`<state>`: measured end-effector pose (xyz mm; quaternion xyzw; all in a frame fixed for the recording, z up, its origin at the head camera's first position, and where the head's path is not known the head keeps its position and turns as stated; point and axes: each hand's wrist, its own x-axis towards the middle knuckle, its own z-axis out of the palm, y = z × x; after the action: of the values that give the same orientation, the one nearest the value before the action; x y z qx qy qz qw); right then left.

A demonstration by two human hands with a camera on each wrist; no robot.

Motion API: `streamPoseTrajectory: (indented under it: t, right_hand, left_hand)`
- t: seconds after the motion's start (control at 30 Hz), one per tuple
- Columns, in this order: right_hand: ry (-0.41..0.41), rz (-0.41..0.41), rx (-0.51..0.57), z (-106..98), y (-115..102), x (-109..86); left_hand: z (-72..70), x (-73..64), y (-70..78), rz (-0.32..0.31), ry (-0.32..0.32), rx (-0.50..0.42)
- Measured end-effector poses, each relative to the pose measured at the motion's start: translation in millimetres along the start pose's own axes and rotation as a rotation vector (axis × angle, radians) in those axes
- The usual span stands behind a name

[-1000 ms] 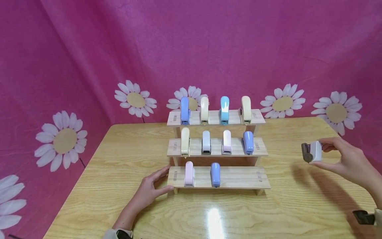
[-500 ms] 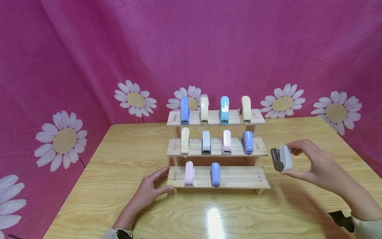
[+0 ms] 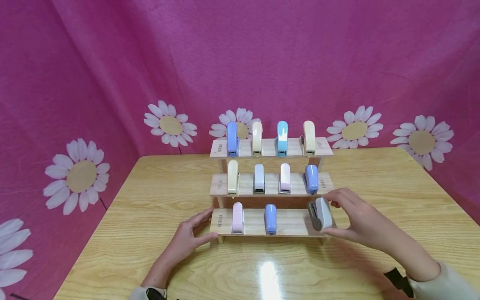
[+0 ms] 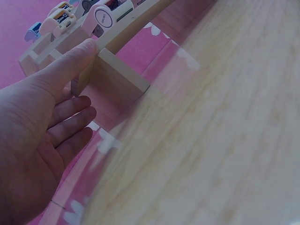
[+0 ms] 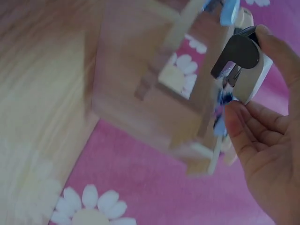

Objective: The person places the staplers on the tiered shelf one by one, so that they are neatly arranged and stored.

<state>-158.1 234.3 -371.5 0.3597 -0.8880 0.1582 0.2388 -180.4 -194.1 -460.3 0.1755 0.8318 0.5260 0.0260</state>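
My right hand (image 3: 365,216) pinches a white stapler with a grey base (image 3: 321,213) between thumb and fingers. It holds it tilted, over the right end of the bottom tier of a three-tier wooden rack (image 3: 296,223). In the right wrist view the stapler's dark base (image 5: 241,51) faces the rack; whether it touches the board cannot be told. My left hand (image 3: 189,233) grips the bottom tier's left end, thumb at the front corner, index finger behind. On that tier stand a pink stapler (image 3: 238,218) and a periwinkle stapler (image 3: 271,218).
The middle tier bears a cream stapler (image 3: 233,177), a pale blue one (image 3: 259,178), a pink one (image 3: 285,178) and a periwinkle one (image 3: 311,179). Several more, including a bright blue stapler (image 3: 282,138), line the top tier. A magenta daisy cloth (image 3: 240,62) hangs behind the wooden table (image 3: 157,179).
My right hand has carried the white stapler leftward and down, from beside the rack at the right to the bottom tier's right end. The left hand has stayed in place.
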Motion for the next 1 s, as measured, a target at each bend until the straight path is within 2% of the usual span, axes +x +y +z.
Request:
streamPoseTrajectory:
  t: [0.1,0.4,0.63,0.77,1.0]
  right_hand:
    - [-0.018,-0.005,0.005,8.3,-5.5,3.3]
    - [-0.088,0.059,-0.001,24.9,-18.4,10.0]
    - [-0.118,0.084,-0.017,28.2,-23.9,15.7]
    - [-0.177,0.125,0.002,28.9,-26.1,18.2]
    - [-0.195,0.134,0.010,31.4,-25.8,18.4]
  left_hand:
    - [0.1,-0.6,0.0,0.002,0.001,0.002]
    - [-0.3,-1.9,1.1,0.012,0.015,0.032]
    - [-0.2,-2.7,2.8,-0.002,0.003,-0.008]
    - [-0.2,-3.0,4.1,-0.013,0.003,-0.008]
    - [0.2,-2.4,3.7,-0.010,0.002,0.003]
